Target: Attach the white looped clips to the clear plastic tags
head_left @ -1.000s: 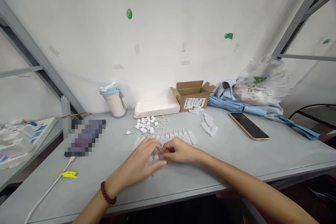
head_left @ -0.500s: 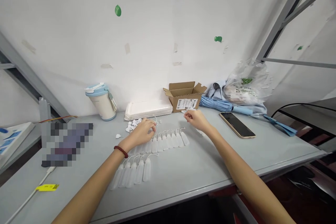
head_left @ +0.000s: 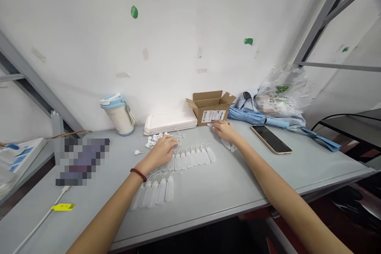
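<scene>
My left hand is over the left end of the back row of small translucent plastic bottles. Its fingers curl inward, and whatever they hold is hidden. Thin white tails rise from the bottle tops. A front row of similar bottles lies below my left wrist. Beside my left fingers is a heap of small white caps; one loose cap with a thin tip sits apart. My right hand reaches low before the cardboard box, fingers apart, next to more small translucent pieces.
Along the wall stand a cream tumbler, a stack of white envelopes and an open cardboard box. To the right are a blue umbrella, a plastic bag and a phone. A cable runs at left.
My right hand has lowered and shifted slightly right, its fingers spreading from a pinch. My left hand stays over the bottles. The whole view has shifted slightly.
</scene>
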The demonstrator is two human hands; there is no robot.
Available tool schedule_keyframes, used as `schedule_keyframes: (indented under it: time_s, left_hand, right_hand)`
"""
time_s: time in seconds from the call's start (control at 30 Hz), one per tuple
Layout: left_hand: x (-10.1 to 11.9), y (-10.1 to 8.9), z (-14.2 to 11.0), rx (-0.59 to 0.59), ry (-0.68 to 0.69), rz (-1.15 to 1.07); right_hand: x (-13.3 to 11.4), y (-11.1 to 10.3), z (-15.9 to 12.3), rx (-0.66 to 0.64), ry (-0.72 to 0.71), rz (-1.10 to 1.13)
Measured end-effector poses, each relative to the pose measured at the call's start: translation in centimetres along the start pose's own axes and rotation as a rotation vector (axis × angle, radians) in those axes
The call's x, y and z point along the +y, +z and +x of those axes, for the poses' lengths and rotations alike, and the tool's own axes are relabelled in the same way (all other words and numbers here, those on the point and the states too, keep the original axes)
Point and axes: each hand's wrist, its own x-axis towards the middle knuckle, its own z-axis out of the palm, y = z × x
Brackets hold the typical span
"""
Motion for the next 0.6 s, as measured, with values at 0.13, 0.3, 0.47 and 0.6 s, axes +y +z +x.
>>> schedule_keyframes:
  time_s: [0.13,0.3,0.47,0.6]
  left_hand:
    - [0.0,0.1,-0.1,-0.014,-0.019,0.009]
    - [-0.1,0.5,-0.2,-0.017,-0.012,-0.014]
    - [-0.1,0.6,-0.3,-0.044,-0.002,-0.020]
    - [-0.2,0.7,-0.3,-0.039,0.011,-0.050]
  right_hand:
    - [-0.1,0.4,0.1,-0.016,-0.031,-0.008]
    - [-0.6,0.3,-0.1,-0.033,-0.049,-0.019]
    - [-1.3,-0.2,-0.4,-0.032,-0.046,0.021]
    - [-1.6,-0.5,-0.6,-0.033,-0.006,0.063]
